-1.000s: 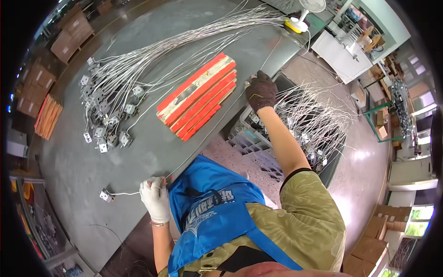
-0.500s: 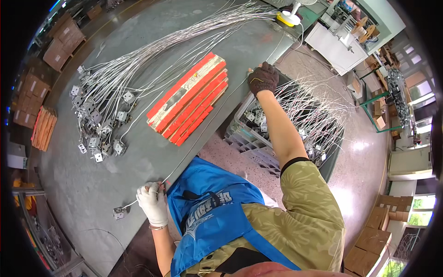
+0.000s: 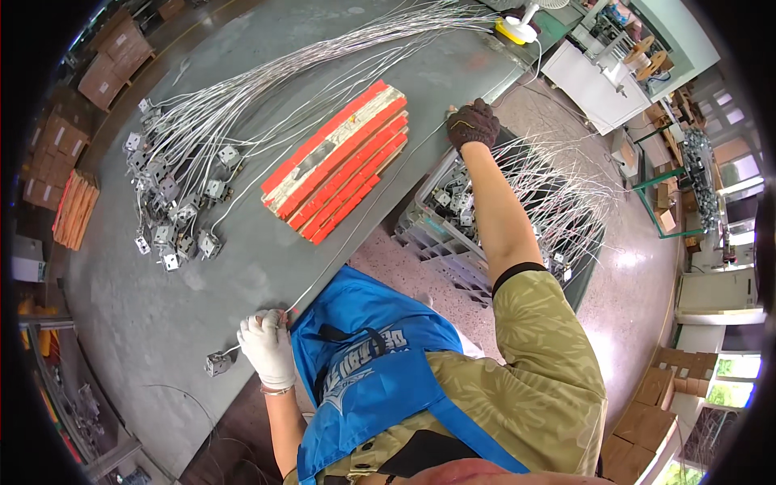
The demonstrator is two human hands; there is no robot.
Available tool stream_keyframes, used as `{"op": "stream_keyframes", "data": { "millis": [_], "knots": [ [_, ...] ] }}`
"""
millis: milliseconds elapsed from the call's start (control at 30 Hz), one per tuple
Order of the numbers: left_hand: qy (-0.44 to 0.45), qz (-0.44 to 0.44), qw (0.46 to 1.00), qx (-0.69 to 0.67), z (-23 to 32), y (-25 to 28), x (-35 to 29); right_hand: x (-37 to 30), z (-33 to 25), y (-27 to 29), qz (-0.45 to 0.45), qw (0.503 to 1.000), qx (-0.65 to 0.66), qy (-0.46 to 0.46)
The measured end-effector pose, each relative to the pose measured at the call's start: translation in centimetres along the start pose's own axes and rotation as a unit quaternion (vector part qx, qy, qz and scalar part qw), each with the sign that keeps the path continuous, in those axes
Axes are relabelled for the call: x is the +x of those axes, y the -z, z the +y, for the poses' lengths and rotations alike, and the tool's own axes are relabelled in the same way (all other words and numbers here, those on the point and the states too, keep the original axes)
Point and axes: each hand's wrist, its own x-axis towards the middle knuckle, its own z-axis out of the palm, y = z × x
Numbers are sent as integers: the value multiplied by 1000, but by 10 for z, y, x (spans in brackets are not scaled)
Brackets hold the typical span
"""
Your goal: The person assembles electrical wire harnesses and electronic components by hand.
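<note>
A single grey-white cable (image 3: 353, 233) runs along the near table edge between my two hands. My left hand (image 3: 267, 347), in a white glove, is closed on it near its lower end. Just left of those fingers a small metal box-shaped fitting (image 3: 217, 364) sits at the cable's end on the table. At the far end my right hand (image 3: 473, 125), in a dark brown glove, is closed around the cable by the table corner. Between the hands, beyond the cable, lies a stack of red-edged strips (image 3: 335, 166).
White cables (image 3: 267, 77) with metal fittings (image 3: 166, 190) spread over the grey table (image 3: 259, 267). Right of the table, a grey crate (image 3: 428, 230) holds more fittings and cables, loose ends sticking out. A white fan (image 3: 517, 28) with a yellow base stands at the far corner.
The view has shifted slightly. Both hands keep their hold on the cable, and it stays stretched between them. The cable tail seen beyond my right hand no longer rises in the same place.
</note>
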Motion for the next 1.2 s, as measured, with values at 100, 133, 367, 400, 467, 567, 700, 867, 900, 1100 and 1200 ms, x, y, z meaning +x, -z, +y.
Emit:
{"op": "stream_keyframes", "data": {
  "millis": [100, 133, 367, 400, 467, 567, 700, 867, 900, 1100, 1200],
  "knots": [
    [30, 4, 999, 13, 2, 4, -7, 1, -12, -2, 2, 1000, -14, 23],
    [49, -9, 999, 1, 2, 6, -9, 13, -17, -2, -60, 997, -46, 34],
    [88, -10, 993, -82, 2, 19, -5, 46, 21, -28, -41, 987, -114, 109],
    [85, -7, 994, -71, 1, 14, -6, 60, 35, -38, -55, 975, -152, 151],
    [107, -15, 992, -65, 0, 11, -11, 40, 8, -22, -64, 982, -120, 134],
    [118, -10, 991, -61, 2, 14, -18, 19, -9, 3, -75, 985, -107, 109],
    [120, -10, 991, -52, 4, 15, -18, 33, 8, -17, -54, 988, -90, 109],
    [124, -12, 991, -46, 3, 14, -20, 20, -6, -3, -65, 984, -122, 109],
    [123, -11, 991, -48, 3, 14, -19, 14, -8, 3, -54, 989, -114, 83],
    [110, -4, 992, -58, 1, 10, -19, 14, 41, -22, 279, 942, 62, 177],
    [123, -14, 992, -36, 3, 11, -22, -123, -18, 32, -75, 895, 417, 137]
  ]
}}
